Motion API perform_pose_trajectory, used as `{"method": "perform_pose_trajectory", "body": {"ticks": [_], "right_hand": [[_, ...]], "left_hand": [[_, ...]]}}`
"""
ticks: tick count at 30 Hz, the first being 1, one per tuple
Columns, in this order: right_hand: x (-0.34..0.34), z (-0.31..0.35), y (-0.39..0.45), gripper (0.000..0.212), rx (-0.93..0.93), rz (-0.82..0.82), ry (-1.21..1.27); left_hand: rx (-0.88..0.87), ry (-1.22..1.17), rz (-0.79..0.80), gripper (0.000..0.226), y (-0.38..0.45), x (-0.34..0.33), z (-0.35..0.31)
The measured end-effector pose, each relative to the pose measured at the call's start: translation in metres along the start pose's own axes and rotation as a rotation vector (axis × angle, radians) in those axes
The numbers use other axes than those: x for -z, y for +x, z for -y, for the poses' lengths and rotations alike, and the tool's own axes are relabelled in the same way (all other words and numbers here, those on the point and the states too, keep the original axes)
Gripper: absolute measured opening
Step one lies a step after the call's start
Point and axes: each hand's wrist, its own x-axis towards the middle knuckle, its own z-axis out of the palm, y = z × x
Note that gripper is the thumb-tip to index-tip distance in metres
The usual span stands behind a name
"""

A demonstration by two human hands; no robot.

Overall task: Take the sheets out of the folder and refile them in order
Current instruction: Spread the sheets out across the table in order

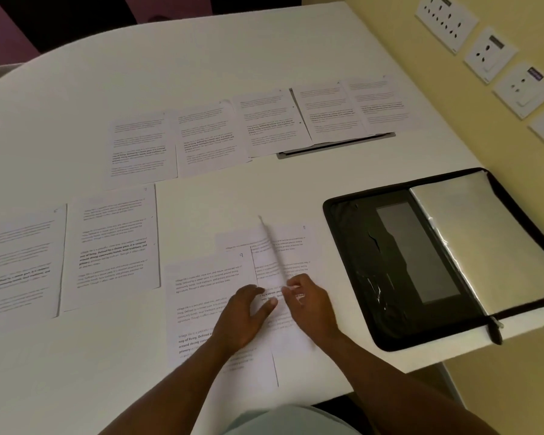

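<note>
Right hand [308, 296] pinched a lifting sheet [272, 243]; left hand [244, 312], fingers spread flat, pinned the pile [208, 296]. Best peeled slowly, one page only.

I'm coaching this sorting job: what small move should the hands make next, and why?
Probably lay the lifted sheet flat in the near row. The right hand pinches its lower edge while it stands blurred, mid-turn, and the left hand rests on the sheets beneath. The other sheets already lie spread out, and the folder waits open.
</note>
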Motion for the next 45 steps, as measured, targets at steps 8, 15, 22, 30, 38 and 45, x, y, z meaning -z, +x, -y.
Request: {"method": "perform_pose_trajectory", "body": {"ticks": [8,15,22,30,38,45], "right_hand": [[-0.006,0.009,0.012,0.021,-0.173,0.150,0.013],[0.029,-0.011,0.020,0.070,-0.622,-0.063,-0.555],[0.023,-0.014,0.029,0.030,-0.573,-0.068,-0.318],[0.051,0.007,0.046,0.019,-0.484,-0.189,-0.210],[0.128,0.020,0.066,0.025,-0.262,-0.540,-0.275],[0.199,0.053,0.093,0.024,-0.066,-0.743,-0.240]], "left_hand": [[0.186,-0.215,-0.007,0.045,0.018,0.009,-0.027],[0.186,-0.157,0.020,0.038,0.019,0.010,-0.025],[0.186,-0.172,-0.005,0.039,0.019,0.011,-0.027],[0.196,-0.231,-0.011,0.037,0.018,0.010,-0.033],[0.195,-0.075,0.007,0.033,0.023,-0.001,-0.051],[0.168,0.040,0.200,0.090,0.026,-0.029,-0.091]]}}
